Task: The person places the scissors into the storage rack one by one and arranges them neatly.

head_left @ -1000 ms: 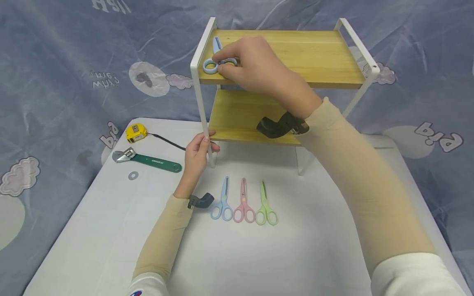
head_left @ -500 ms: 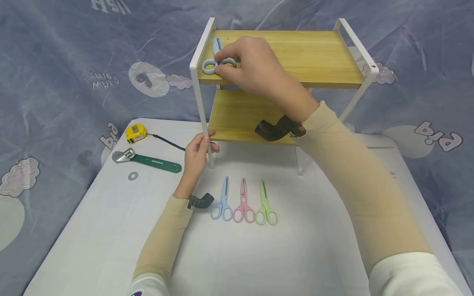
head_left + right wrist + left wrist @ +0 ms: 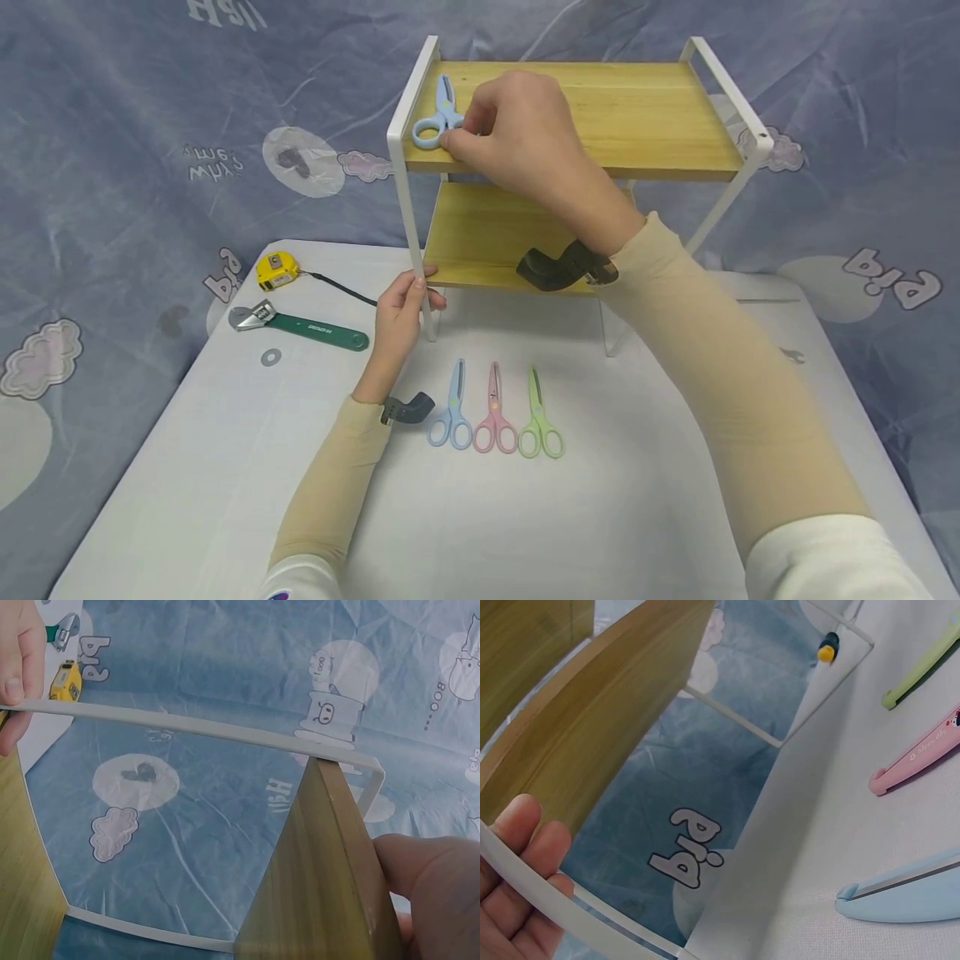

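Lt blue scissors [image 3: 445, 108] w/ oval handle loop

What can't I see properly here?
Head view: most of one loop of the upper blue scissors, behind the right hand.
Head view: lettering on the green wrench, too small.
Left wrist view: handles of the pink scissors, cut off by the right edge.
Left wrist view: a yellow-and-dark thing, too small to name.

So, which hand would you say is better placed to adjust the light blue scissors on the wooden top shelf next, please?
Probably the right grip: it touches those blue scissors, while the left grip holds the white frame leg.
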### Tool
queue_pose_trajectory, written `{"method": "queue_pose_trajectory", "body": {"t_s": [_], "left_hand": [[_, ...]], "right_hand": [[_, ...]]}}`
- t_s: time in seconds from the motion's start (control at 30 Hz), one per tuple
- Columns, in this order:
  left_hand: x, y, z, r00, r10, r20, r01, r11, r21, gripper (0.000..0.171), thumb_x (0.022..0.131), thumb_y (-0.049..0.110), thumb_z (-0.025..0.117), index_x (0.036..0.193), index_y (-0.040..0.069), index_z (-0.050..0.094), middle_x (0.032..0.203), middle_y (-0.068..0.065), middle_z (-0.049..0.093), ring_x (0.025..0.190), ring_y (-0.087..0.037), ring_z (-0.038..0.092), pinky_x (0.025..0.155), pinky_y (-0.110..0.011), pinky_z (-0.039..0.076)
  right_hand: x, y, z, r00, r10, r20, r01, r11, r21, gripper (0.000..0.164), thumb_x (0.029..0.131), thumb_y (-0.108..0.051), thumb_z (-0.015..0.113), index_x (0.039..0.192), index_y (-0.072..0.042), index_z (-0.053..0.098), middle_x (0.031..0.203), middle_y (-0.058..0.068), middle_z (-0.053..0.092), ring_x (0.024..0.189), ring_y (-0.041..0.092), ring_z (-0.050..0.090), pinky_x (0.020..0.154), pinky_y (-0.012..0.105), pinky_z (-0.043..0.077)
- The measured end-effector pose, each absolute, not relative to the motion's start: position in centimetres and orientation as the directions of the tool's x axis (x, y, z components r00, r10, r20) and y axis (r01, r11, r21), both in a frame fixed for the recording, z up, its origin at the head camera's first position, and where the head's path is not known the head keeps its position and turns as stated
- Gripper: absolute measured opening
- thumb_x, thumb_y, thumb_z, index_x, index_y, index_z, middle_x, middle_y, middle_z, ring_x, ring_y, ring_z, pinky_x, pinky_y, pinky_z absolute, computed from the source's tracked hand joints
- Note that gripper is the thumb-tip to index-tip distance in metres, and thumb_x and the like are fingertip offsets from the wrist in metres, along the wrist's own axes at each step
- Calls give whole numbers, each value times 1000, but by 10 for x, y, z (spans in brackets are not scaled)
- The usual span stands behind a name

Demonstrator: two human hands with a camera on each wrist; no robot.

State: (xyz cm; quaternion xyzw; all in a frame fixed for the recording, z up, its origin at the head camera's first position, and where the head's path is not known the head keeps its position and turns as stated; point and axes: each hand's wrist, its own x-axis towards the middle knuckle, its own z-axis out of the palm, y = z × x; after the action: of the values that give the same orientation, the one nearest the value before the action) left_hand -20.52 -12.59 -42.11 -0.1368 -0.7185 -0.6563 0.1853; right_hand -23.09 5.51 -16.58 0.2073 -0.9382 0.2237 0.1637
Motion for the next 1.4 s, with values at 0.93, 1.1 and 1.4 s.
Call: {"method": "queue_pose_trajectory", "body": {"t_s": [0.93, 1.1, 1.4], "left_hand": [[-205, -126, -421, -901, -45, 431, 426, 84, 901, 31, 109, 14, 46, 123, -6, 65, 74, -1, 72, 75, -19, 72, 81, -25, 58], [-205, -126, -420, -905, -47, 422, 417, 84, 905, 31, 109, 14, 45, 123, -6, 65, 74, 2, 71, 75, -16, 71, 81, -24, 57], [-205, -126, -419, -914, -49, 403, 399, 72, 914, 31, 108, 11, 45, 123, -7, 65, 75, -2, 72, 76, -16, 71, 83, -23, 56]], "right_hand": [[-226, 57, -170, -828, -305, 471, -492, 797, -349, 31, 94, -36, 68, 86, -7, 77, 84, 2, 68, 69, 13, 41, 62, 24, 26], [-226, 57, -170, -813, -322, 485, -512, 791, -335, 29, 94, -33, 66, 87, -7, 78, 84, 3, 68, 66, 13, 40, 60, 25, 26], [-226, 56, -169, -806, -347, 480, -529, 786, -320, 26, 95, -28, 62, 90, -8, 79, 87, 4, 70, 64, 13, 36, 59, 26, 26]]}}
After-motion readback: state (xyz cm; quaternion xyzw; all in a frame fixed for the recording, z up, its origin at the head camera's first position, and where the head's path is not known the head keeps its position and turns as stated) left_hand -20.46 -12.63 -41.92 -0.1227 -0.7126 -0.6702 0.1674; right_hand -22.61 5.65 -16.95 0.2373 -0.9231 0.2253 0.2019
